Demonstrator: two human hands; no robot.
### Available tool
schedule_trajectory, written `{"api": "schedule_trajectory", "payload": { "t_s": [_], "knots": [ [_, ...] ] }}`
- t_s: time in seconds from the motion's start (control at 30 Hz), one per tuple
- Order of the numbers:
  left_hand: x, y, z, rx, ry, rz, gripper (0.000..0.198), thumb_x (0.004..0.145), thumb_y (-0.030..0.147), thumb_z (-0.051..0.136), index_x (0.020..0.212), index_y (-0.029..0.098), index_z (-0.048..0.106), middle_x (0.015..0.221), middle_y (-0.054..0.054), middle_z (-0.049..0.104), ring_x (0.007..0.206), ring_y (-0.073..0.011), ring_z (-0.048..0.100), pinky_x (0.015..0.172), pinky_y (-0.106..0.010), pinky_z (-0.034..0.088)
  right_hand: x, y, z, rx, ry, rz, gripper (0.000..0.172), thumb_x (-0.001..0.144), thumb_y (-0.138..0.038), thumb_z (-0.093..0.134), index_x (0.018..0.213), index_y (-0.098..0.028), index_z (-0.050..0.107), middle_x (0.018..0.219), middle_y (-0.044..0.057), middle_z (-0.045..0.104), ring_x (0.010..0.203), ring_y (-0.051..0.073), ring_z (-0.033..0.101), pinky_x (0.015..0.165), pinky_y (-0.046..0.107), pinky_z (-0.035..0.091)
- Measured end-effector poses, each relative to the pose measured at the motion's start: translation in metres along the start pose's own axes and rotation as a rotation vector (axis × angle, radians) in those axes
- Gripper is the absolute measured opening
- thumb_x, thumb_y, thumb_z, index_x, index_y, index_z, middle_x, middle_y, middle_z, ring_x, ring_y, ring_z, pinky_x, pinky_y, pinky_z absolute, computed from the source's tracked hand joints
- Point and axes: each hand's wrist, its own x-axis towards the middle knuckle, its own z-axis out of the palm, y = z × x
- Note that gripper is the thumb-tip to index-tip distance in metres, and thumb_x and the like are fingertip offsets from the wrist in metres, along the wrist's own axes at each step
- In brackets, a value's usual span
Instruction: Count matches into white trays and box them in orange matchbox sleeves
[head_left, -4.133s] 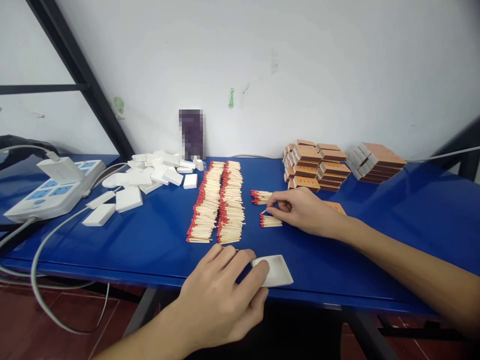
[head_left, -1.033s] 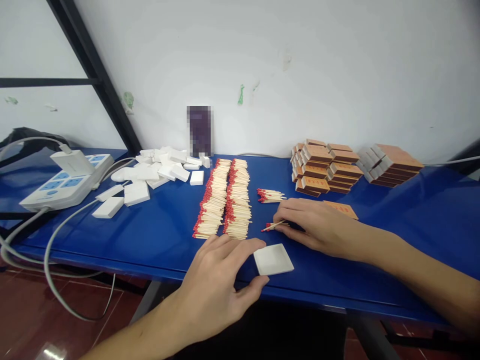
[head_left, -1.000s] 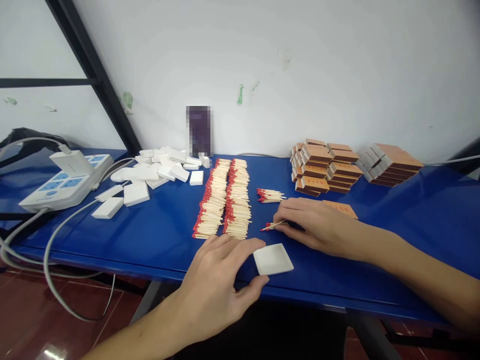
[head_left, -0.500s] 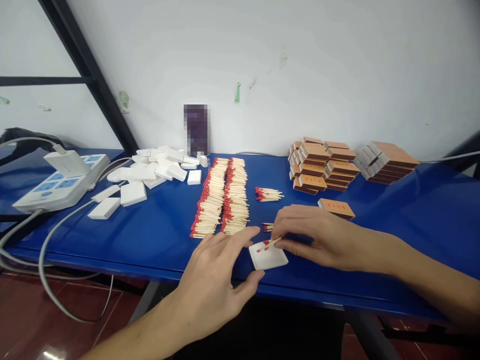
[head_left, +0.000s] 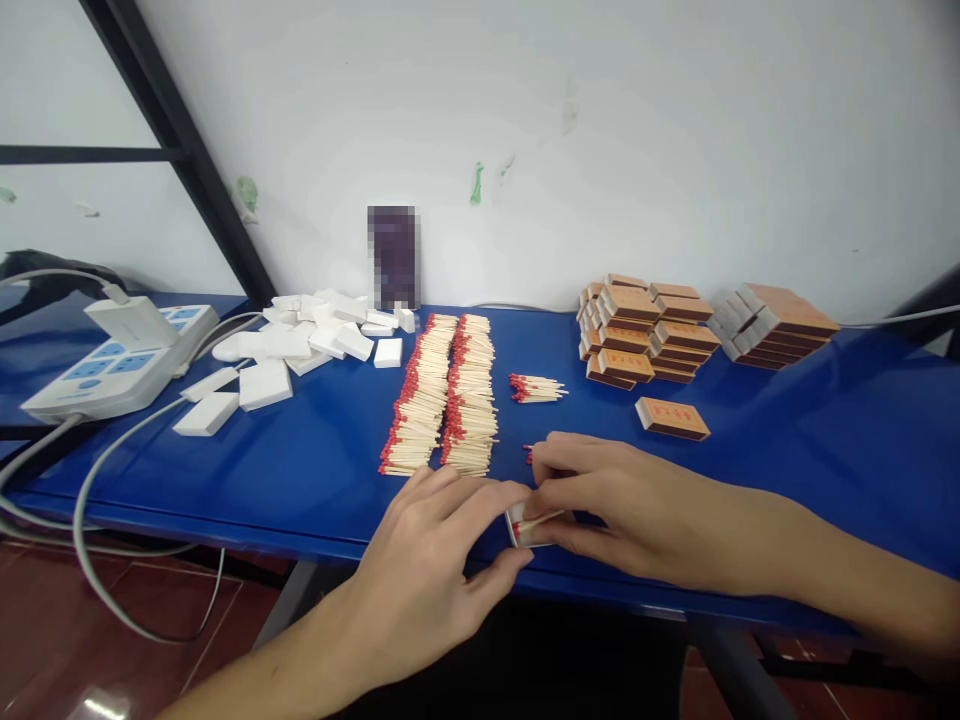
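In the head view a small white matchbox tray [head_left: 515,526] lies at the table's front edge, mostly covered by fingers. My left hand [head_left: 442,555] grips its left end, index finger at the far side and thumb at the near side. Over the tray is my right hand [head_left: 622,500], its fingers closed on a few matches [head_left: 541,521] that lie inside with red heads to the left. Just beyond it, red match heads [head_left: 529,453] poke out, the rest hidden by the hand. A small bundle of matches [head_left: 538,388] lies farther back.
Two long rows of matches [head_left: 469,400] lie behind my left hand. White trays [head_left: 322,330] are heaped at the left, near a power strip [head_left: 112,365] with cables. One matchbox [head_left: 673,418] lies before stacked matchboxes [head_left: 645,325]; another stack [head_left: 780,320] stands farther right.
My right hand has moved down and left over the tray, bringing the matches inside it. My left hand has shifted slightly right, closing onto the tray's end.
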Motion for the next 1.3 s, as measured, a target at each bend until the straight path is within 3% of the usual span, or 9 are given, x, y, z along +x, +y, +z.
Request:
{"api": "schedule_trajectory", "payload": {
  "t_s": [0.13,0.23,0.37,0.47,0.6,0.87,1.07,1.3],
  "knots": [
    [0.000,-0.002,0.003,0.043,0.048,0.054,0.027,0.089,0.015,0.066,0.114,0.021,0.059,0.110,-0.004,0.067,0.096,-0.0214,0.062,0.084,-0.038,0.049,-0.003,-0.001,-0.005,0.056,-0.003,0.005,0.026,0.100,-0.038,0.049,0.105,-0.025,0.071,0.091,0.003,0.059,0.083,0.016,0.058,0.072,0.028,0.046],
    [-0.001,-0.004,0.005,0.119,0.072,0.081,0.023,0.091,0.014,0.061,0.113,0.019,0.061,0.112,-0.007,0.064,0.098,-0.0230,0.061,0.084,-0.040,0.050,-0.006,0.008,-0.009,-0.015,0.138,-0.001,0.026,0.099,-0.035,0.048,0.103,-0.023,0.071,0.091,0.004,0.061,0.080,0.015,0.060,0.072,0.027,0.046],
    [-0.004,-0.004,0.006,0.175,0.091,0.123,0.020,0.093,0.010,0.056,0.111,0.018,0.061,0.116,-0.009,0.060,0.101,-0.0237,0.060,0.084,-0.040,0.050,-0.009,0.030,-0.009,-0.206,0.300,0.128,0.027,0.096,-0.039,0.052,0.109,-0.021,0.068,0.100,0.007,0.065,0.087,0.019,0.063,0.071,0.029,0.047],
    [-0.006,-0.004,0.006,0.167,0.100,0.146,0.020,0.094,0.009,0.055,0.111,0.020,0.061,0.120,-0.009,0.058,0.103,-0.0230,0.059,0.085,-0.038,0.050,-0.008,0.042,-0.007,-0.222,0.248,0.187,0.029,0.094,-0.042,0.054,0.111,-0.022,0.067,0.107,0.008,0.065,0.094,0.021,0.064,0.070,0.030,0.048],
    [-0.004,-0.002,0.004,0.140,0.068,0.146,0.022,0.093,0.013,0.058,0.114,0.020,0.060,0.114,-0.008,0.064,0.096,-0.0225,0.061,0.083,-0.039,0.050,-0.003,0.043,-0.006,-0.067,0.155,0.195,0.029,0.100,-0.040,0.044,0.094,-0.021,0.064,0.094,0.005,0.064,0.083,0.018,0.061,0.073,0.031,0.047],
    [-0.001,0.003,0.000,0.035,0.096,-0.017,0.032,0.089,0.021,0.065,0.120,0.022,0.058,0.100,-0.003,0.070,0.086,-0.0208,0.065,0.078,-0.036,0.052,-0.006,0.045,-0.003,-0.034,0.125,0.215,0.025,0.100,-0.041,0.042,0.087,-0.022,0.052,0.087,0.002,0.060,0.071,0.016,0.054,0.062,0.029,0.040],
    [0.000,-0.001,0.005,0.082,0.140,-0.018,0.039,0.088,0.019,0.065,0.125,0.022,0.055,0.106,-0.004,0.070,0.091,-0.0223,0.065,0.081,-0.038,0.052,-0.004,0.022,-0.010,0.045,0.105,0.187,0.025,0.098,-0.042,0.047,0.089,-0.022,0.057,0.084,0.001,0.059,0.073,0.015,0.053,0.063,0.028,0.042],
    [-0.001,-0.002,0.005,0.096,0.123,0.037,0.036,0.092,0.016,0.062,0.126,0.021,0.054,0.110,-0.005,0.069,0.094,-0.0206,0.064,0.084,-0.036,0.051,-0.003,0.004,-0.001,0.008,0.043,0.088,0.014,0.097,-0.026,0.050,0.095,-0.020,0.063,0.089,0.003,0.058,0.072,0.014,0.057,0.064,0.028,0.046]
  ]
}}
